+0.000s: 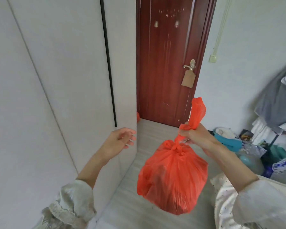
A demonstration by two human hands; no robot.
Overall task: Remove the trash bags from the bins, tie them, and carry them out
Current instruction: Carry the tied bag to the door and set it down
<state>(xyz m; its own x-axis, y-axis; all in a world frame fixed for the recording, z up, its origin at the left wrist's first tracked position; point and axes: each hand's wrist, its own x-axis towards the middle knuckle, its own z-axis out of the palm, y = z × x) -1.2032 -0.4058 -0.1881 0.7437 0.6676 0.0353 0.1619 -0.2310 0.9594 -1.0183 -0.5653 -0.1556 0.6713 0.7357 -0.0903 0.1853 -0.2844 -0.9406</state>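
Observation:
A full orange trash bag [173,177] hangs in the air, knotted at the top. My right hand [194,135] grips the twisted neck of the bag just above the knot, and the loose end of plastic sticks up above my fist. My left hand [120,141] is held out in front of me with relaxed fingers and holds nothing, next to the corner of the white wardrobe. A small patch of orange plastic [137,116] shows on the floor behind the wardrobe corner by the door; what it is I cannot tell.
A white wardrobe [64,80] fills the left. Straight ahead is a dark red wooden door [165,63], closed, with a metal handle [189,65] and a cardboard tag hanging from it. Clothes on a rack [277,100] and clutter on the floor [254,151] sit at right.

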